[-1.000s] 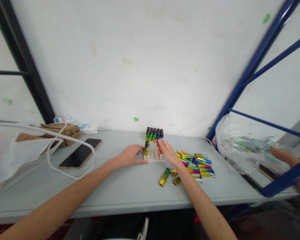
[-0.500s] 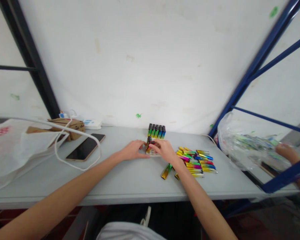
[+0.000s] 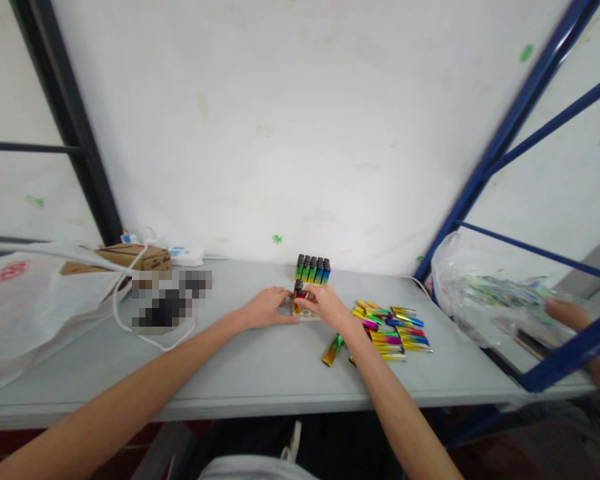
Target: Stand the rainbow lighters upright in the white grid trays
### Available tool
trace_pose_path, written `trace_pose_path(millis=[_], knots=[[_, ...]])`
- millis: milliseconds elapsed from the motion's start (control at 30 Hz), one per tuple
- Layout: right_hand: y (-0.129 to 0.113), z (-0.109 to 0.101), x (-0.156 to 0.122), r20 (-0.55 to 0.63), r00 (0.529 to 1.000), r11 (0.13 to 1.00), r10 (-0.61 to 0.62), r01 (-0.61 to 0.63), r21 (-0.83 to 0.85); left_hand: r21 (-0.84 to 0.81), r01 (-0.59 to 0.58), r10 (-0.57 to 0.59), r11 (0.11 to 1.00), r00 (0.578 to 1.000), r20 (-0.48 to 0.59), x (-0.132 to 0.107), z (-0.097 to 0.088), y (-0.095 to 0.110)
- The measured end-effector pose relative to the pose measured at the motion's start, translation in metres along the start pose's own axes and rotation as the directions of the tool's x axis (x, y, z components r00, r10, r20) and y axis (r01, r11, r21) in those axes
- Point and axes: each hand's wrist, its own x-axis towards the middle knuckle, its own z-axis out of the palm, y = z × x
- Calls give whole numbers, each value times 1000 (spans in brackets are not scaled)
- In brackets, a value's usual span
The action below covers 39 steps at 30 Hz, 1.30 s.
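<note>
A small pale tray [image 3: 310,316] with holes lies on the table, and a few black-topped lighters [image 3: 299,288] stand at its left end. My left hand [image 3: 267,308] is around that end, thumb along the front edge and fingers at the back by the lighters. Over the tray, my right hand [image 3: 327,307] has its thumb and fingers pinched on a lighter with some red on it, mostly hidden by the fingers. Behind the tray stands a block of upright green-to-blue lighters [image 3: 313,270] with black tops.
Shiny multicoloured lighters [image 3: 393,333] lie in a loose pile to the right, one green-gold lighter [image 3: 333,351] nearer me. At left are a white bag [image 3: 25,320], a cardboard box [image 3: 145,259] and a white cable [image 3: 117,313]. A plastic bag [image 3: 480,293] and another person's hand [image 3: 565,312] are beyond the blue frame.
The view has shifted slightly, so the table sits a little lower. My right hand still works at the tray's left end, and a red part now shows at its fingertips. My left hand stays in place.
</note>
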Motion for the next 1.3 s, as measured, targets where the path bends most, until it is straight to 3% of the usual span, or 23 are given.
trace_pose_path(millis=[167,333,500,667,800,967,1067,1200,1300], knots=[[-3,-3,-11,59,998,999,35,-36,29,-23,-9,9,1000,1000,2,0,0,-3],[29,-44,-33,-135,985,983,109,-127,-130,-12,12,-11,1000,1000,26,4,2,-8],[80,-98,-71,-58,953,900,299,-301,-316,-29,11,-10,1000,1000,22,5,1,-8],[97,-129,-98,97,918,884,385,-337,-323,-22,25,-25,999,999,27,5,1,-6],[99,-128,-105,142,912,903,385,-340,-265,-34,47,-46,998,999,20,5,1,-6],[98,-118,-106,-59,945,918,323,-328,-221,-49,45,-44,998,999,16,4,0,-6],[88,-114,-102,-177,929,931,324,-347,-118,-47,36,-36,998,999,15,4,2,-8],[68,-111,-91,-177,938,952,297,-305,-22,-39,46,-46,998,999,3,5,5,-11],[57,-106,-80,-212,910,928,357,-321,187,-30,47,-47,998,999,13,5,6,-11]])
